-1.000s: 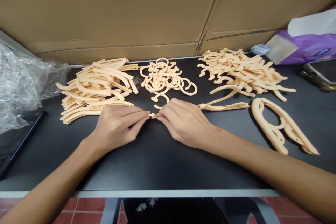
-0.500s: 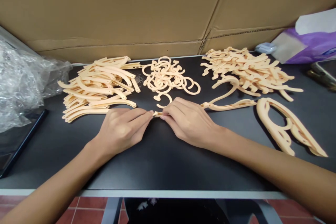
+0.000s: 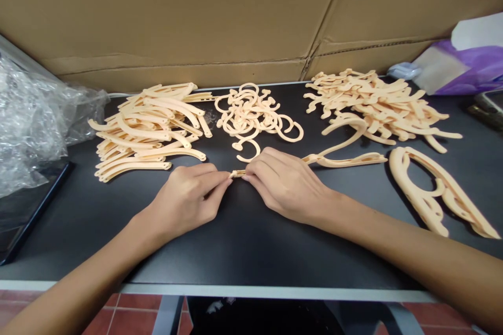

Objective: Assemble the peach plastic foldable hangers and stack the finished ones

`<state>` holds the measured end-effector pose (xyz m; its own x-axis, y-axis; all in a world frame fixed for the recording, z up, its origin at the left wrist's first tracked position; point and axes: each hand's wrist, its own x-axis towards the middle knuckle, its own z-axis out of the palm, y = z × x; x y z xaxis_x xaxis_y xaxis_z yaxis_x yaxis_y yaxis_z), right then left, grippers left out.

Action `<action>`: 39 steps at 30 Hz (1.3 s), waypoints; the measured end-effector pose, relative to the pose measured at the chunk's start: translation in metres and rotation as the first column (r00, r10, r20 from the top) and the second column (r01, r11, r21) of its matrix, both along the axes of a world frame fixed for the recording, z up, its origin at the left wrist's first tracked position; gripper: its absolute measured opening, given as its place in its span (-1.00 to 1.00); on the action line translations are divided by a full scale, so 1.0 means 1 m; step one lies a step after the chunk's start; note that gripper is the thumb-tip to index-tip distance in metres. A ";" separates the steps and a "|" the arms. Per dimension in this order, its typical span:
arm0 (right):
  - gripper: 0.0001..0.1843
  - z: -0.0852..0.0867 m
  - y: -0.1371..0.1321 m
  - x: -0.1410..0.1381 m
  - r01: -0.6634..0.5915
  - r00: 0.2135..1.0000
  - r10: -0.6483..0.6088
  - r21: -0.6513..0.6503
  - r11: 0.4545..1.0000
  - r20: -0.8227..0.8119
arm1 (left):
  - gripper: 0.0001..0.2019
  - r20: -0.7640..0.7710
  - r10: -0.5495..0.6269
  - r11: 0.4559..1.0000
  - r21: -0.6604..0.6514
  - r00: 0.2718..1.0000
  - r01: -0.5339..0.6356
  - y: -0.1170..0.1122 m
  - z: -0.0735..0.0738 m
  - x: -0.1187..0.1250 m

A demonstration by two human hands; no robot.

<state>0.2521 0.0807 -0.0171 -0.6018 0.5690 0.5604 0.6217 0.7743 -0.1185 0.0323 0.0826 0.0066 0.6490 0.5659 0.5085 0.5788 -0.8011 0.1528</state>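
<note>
My left hand point(image 3: 186, 200) and my right hand point(image 3: 286, 183) meet at the middle of the black table point(image 3: 236, 241). Both pinch a peach plastic hanger piece point(image 3: 341, 159); its small end shows between my fingertips, and its arm and hook stretch out to the right past my right hand. Behind my hands lie three heaps of peach parts: curved arms point(image 3: 147, 128) at the left, round hooks point(image 3: 253, 115) in the middle, and hooked arms point(image 3: 377, 104) at the right.
A folded, assembled hanger point(image 3: 440, 191) lies at the right. Crumpled clear plastic point(image 3: 35, 120) sits at the left over a dark tray. A cardboard wall point(image 3: 236, 15) closes off the back. A purple tissue pack point(image 3: 463, 65) stands at the far right.
My hands have stayed pinched on the piece, with slight finger shifts. The view has drifted a little, so things at the right sit further right.
</note>
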 end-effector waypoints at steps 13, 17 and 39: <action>-0.70 0.002 0.002 0.000 -0.014 1.000 0.014 -0.011 1.000 0.012 | -0.82 -0.132 -0.004 0.994 0.104 0.991 0.017 -0.001 0.003 -0.001; -0.72 0.003 0.001 0.000 -0.008 1.000 0.008 -0.038 0.999 0.008 | -0.85 -0.132 0.003 0.981 0.190 0.991 0.022 0.004 0.005 -0.002; -0.73 0.004 0.001 0.001 0.009 1.000 -0.009 -0.087 0.996 0.000 | -0.86 -0.164 -0.025 0.932 0.352 0.986 0.082 0.006 0.005 -0.004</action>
<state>0.2528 0.0818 -0.0134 -0.5968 0.6206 0.5086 0.6283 0.7557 -0.1849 0.0281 0.0884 0.0120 0.7598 0.3283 0.5611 0.5271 -0.8163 -0.2362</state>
